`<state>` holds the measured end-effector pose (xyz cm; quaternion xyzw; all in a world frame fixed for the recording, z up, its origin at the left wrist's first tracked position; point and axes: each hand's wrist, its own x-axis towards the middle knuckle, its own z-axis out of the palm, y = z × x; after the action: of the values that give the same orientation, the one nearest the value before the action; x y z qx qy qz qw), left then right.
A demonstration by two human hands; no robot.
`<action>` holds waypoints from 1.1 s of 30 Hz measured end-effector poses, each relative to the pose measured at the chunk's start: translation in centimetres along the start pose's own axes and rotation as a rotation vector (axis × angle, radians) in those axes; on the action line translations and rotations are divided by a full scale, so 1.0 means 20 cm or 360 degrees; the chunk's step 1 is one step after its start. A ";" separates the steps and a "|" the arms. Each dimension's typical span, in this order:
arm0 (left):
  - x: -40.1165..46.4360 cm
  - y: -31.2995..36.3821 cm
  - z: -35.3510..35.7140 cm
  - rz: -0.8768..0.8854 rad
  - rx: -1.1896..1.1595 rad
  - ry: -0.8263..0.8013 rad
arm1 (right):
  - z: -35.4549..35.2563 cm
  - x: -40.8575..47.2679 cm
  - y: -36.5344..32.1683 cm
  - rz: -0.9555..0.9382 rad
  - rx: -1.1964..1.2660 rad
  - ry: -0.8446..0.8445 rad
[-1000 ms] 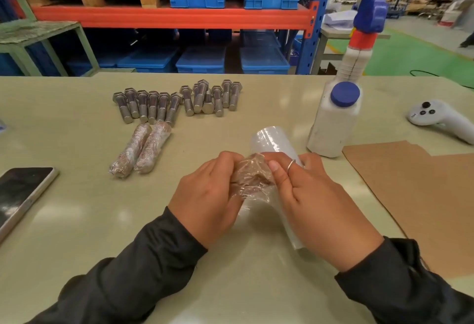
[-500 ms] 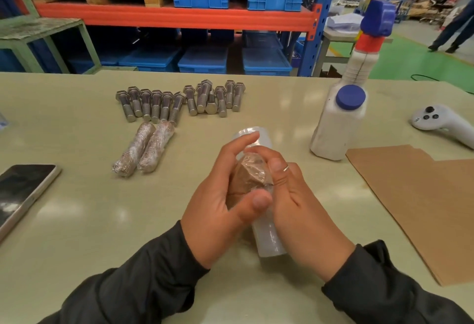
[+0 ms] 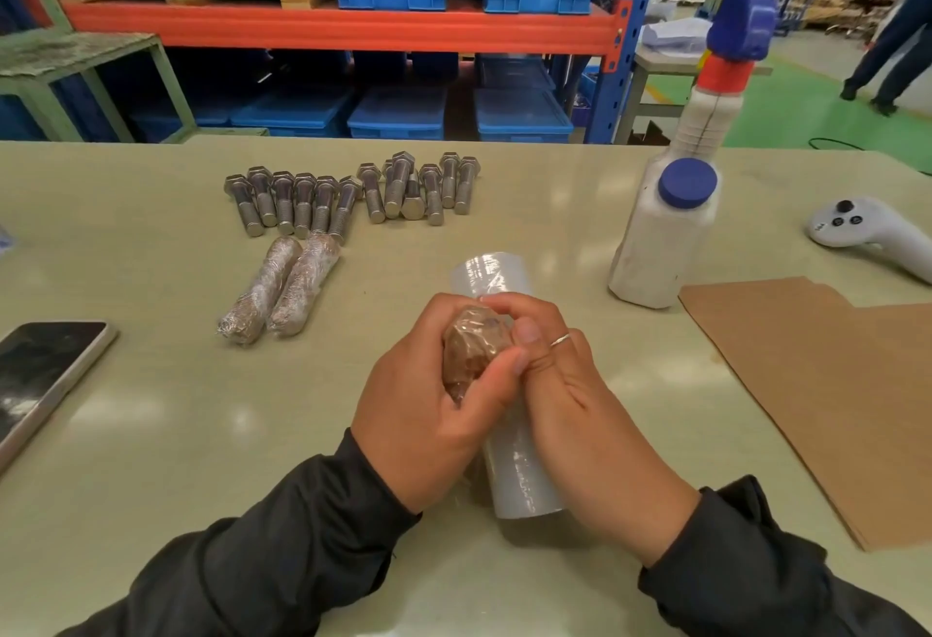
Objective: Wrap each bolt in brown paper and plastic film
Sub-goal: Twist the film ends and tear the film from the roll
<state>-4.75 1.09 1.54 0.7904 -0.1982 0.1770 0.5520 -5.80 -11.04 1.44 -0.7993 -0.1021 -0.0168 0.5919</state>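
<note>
At a pale green table (image 3: 151,434) in a warehouse, a person in dark sleeves holds a bolt bundle (image 3: 471,351), brown paper under clear film, above the near middle of the table. The left hand (image 3: 433,414) curls round the bundle, thumb pressed across its lower side; the right hand (image 3: 565,399), a ring on one finger, closes its fingertips over the bundle's top end. Directly beneath the hands lies a roll of plastic film (image 3: 514,480), its far end showing beyond the knuckles. Two wrapped bolts (image 3: 280,291) lie side by side, touching, to the left, just in front of a row of bare bolts (image 3: 353,195). Sheets of brown paper (image 3: 832,394) lie at the right, near a white bottle (image 3: 665,238) with a blue cap and a white controller (image 3: 867,233). A phone (image 3: 40,374) rests at the left edge.
</note>
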 end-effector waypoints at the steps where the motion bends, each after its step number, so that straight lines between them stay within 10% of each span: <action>1: 0.00 0.00 0.00 0.0000 0.0022 0.0006 | 0.00 0.00 -0.01 0.0021 0.0032 -0.0011; 14: 0.04 -0.01 -0.03 -0.0323 -0.0579 0.0073 | -0.03 0.03 -0.03 0.0299 0.0506 -0.0185; 33: 0.09 -0.02 -0.05 -0.1107 -0.1786 0.0037 | -0.01 -0.02 -0.10 -0.0255 -0.1272 0.0080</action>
<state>-3.01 1.89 2.51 0.3988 0.0125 -0.1333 0.9072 -6.47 -10.76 3.45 -0.9553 -0.1349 -0.1205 0.2338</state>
